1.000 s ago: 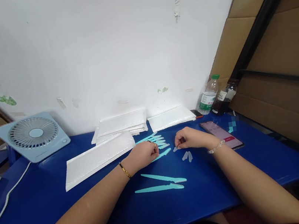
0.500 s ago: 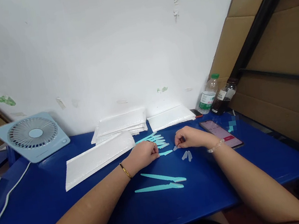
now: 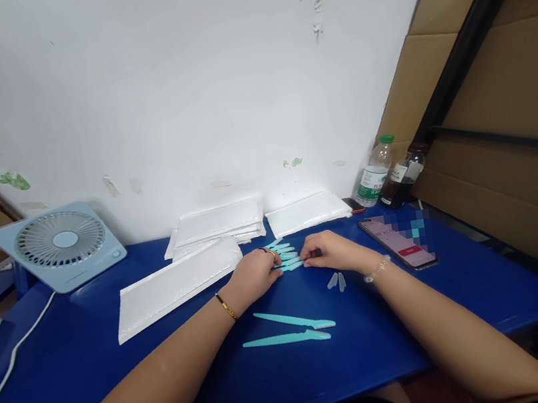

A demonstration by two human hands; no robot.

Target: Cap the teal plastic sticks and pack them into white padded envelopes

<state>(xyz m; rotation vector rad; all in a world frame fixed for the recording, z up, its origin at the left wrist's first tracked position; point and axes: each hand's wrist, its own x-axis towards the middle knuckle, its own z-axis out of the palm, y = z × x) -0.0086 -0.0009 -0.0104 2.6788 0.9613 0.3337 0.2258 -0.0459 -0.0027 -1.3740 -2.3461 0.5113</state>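
Observation:
My left hand (image 3: pixel 256 271) is closed on a turquoise eyebrow razor (image 3: pixel 295 265), its blade end pointing right. At that end, my right hand (image 3: pixel 324 252) is pinched on a small clear blade cap, mostly hidden by the fingers. Whether the cap is fully over the blade I cannot tell. Several more turquoise razors (image 3: pixel 284 250) are fanned out just beyond my left fingers, their handles partly covered by that hand. Two loose clear caps (image 3: pixel 332 280) lie below my right hand. Nearer to me rest two separate eyebrow razors (image 3: pixel 289 338), blade ends to the right.
White padded envelopes (image 3: pixel 216 223) are stacked by the wall, and one envelope (image 3: pixel 176 289) lies left of my hand. A blue fan (image 3: pixel 65 242) stands left on the blue table (image 3: pixel 215 384). A phone (image 3: pixel 402 245) and two bottles (image 3: pixel 371 179) are at the right.
My right hand has moved left with the clear cap to the razor's end. The held razor has shifted up, closer to the fanned razors. The two loose caps have stayed put.

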